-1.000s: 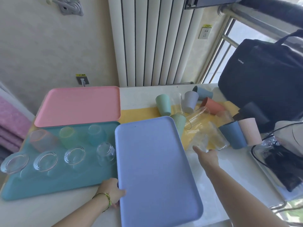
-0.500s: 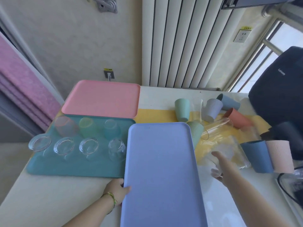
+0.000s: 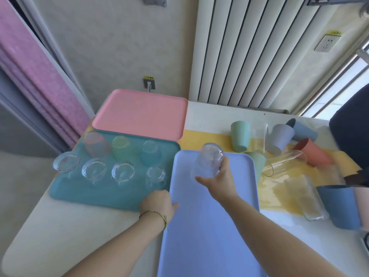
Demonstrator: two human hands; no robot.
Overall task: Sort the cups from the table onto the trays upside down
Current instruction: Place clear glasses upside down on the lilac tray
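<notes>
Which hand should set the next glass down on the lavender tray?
Right. The right hand grips a clear glass above the far end of the lavender tray, so it likely only needs lowering. The left hand holds the tray's left edge and carries no cup.

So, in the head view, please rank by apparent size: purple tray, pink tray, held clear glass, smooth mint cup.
1. purple tray
2. pink tray
3. clear glass and smooth mint cup: look alike, unranked.

Head-worn view, forward and down, near table [image 3: 60, 226]
</notes>
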